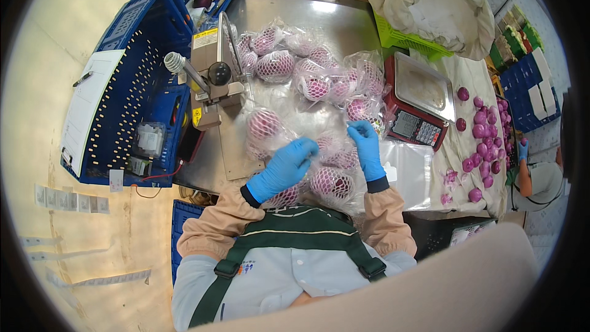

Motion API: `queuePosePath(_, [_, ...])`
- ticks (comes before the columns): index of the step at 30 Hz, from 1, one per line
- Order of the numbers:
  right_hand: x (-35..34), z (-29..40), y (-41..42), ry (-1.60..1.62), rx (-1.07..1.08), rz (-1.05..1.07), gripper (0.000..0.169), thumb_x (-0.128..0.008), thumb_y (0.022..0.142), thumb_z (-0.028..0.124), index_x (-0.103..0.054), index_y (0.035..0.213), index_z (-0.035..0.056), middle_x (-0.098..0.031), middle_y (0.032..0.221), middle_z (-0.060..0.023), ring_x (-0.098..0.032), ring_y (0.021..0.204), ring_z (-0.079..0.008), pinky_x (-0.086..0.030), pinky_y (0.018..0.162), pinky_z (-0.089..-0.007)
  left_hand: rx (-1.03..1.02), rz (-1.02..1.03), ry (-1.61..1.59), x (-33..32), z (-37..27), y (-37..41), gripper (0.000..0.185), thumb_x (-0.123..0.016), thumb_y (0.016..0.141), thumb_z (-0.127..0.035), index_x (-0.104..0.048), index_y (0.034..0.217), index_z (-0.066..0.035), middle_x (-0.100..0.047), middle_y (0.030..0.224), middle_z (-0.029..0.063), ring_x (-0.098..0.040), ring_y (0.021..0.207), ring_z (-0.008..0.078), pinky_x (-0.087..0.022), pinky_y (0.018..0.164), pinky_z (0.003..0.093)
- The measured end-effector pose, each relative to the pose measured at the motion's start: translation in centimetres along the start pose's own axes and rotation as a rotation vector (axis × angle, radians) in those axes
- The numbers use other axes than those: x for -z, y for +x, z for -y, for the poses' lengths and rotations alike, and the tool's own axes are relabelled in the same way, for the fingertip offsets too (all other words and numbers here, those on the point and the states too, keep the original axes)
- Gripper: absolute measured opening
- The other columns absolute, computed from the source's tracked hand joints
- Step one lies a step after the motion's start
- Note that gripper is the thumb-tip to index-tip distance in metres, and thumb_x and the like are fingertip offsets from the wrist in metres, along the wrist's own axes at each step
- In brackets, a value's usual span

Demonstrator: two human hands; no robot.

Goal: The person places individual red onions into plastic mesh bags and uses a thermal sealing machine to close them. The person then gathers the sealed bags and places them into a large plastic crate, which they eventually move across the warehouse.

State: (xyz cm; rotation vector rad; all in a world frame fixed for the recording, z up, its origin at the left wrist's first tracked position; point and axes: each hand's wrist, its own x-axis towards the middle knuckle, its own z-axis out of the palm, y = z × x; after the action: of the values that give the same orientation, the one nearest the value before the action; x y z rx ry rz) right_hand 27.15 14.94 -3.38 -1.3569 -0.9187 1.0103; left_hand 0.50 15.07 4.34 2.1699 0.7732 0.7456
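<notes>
My left hand [286, 166], in a blue glove, is over clear plastic bags of purple onions in white foam netting, fingers curled; its grip is unclear. My right hand [366, 145], gloved too, has its fingertips pinched together beside a bagged onion [358, 109]; what lies between them is too small to tell. Close in front of my apron, a netted onion [328, 183] lies in a bag between the hands. Another bagged netted onion [263, 124] is left of centre. More bags [275, 65] cover the steel table [343, 16].
A bag sealer [214, 83] with a black knob stands left, beside blue crates [133, 124]. To the right are a red scale [415, 101], flat clear bags [408, 173], and loose purple onions [481, 131] on cloth. A green crate [410, 39] stands behind. A co-worker [537, 182] is at far right.
</notes>
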Motion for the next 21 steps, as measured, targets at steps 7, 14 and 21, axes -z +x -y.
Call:
queuePosePath(7, [-1.9,13.7,-2.4,0.117,0.165,0.360,0.013,-0.064,0.089,-0.001,-0.060,0.100,0.0058,-0.066,0.099,-0.0014,-0.059,0.086,-0.0079,-0.049,0.077,-0.0240,0.192,0.261,-0.196,2.4,-2.2,0.1,0.086,-0.083,0.075,-0.034,-0.039,0.142,-0.005,-0.057,0.127,0.0206,-0.060,0.111,0.0283,-0.046,0.098,0.0392])
queuePosePath(14, [-9.0,24.7,-4.0,-0.204,0.437,0.967,0.019,-0.068,0.080,-0.008,-0.063,0.091,0.0052,-0.064,0.094,-0.0021,-0.060,0.085,-0.0140,-0.049,0.077,-0.0279,-0.200,-0.190,-0.327,7.8,-2.4,5.8,0.072,-0.082,0.077,-0.020,-0.048,0.138,-0.001,-0.051,0.137,0.0191,-0.049,0.126,0.0243,-0.038,0.107,0.0404])
queuePosePath(21, [-13.6,17.4,0.3,0.133,0.497,0.697,0.114,-0.086,0.067,0.009,-0.014,0.155,0.0085,-0.036,0.151,-0.0112,-0.043,0.133,-0.0251,-0.033,0.111,-0.0365,0.193,0.050,-0.579,11.7,-0.9,2.2,0.032,-0.062,0.095,-0.018,-0.060,0.124,-0.003,-0.063,0.122,0.0099,-0.061,0.104,0.0163,-0.046,0.096,0.0320])
